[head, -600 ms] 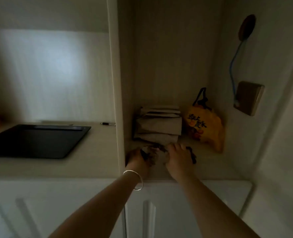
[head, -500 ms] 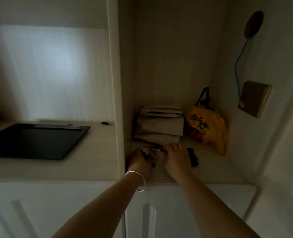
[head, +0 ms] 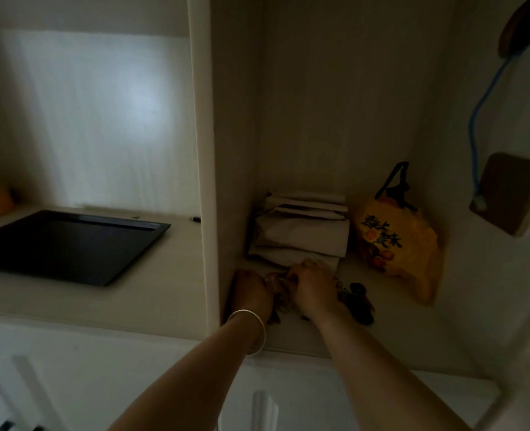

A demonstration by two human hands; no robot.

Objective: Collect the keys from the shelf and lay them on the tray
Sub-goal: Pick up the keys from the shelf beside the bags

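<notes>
Both hands reach into a dim shelf niche [head: 391, 325]. My left hand [head: 251, 290], with a silver bangle on the wrist, and my right hand [head: 313, 287] are closed side by side over a bunch of keys [head: 277, 301] lying on the shelf. A dark key fob cluster [head: 358, 301] sticks out to the right of my right hand. Most of the keys are hidden under my fingers. A black tray [head: 71, 244] lies on the counter to the left, beyond the vertical divider.
Folded beige cloths [head: 301, 231] are stacked just behind my hands. A yellow bag [head: 397, 244] leans in the right corner. A wooden board [head: 509, 194] and a blue cord [head: 481, 107] hang on the right wall. A pen [head: 195, 219] lies by the divider [head: 203, 150].
The view has shifted slightly. Both hands stay closed over the keys, drawn a little closer together.
</notes>
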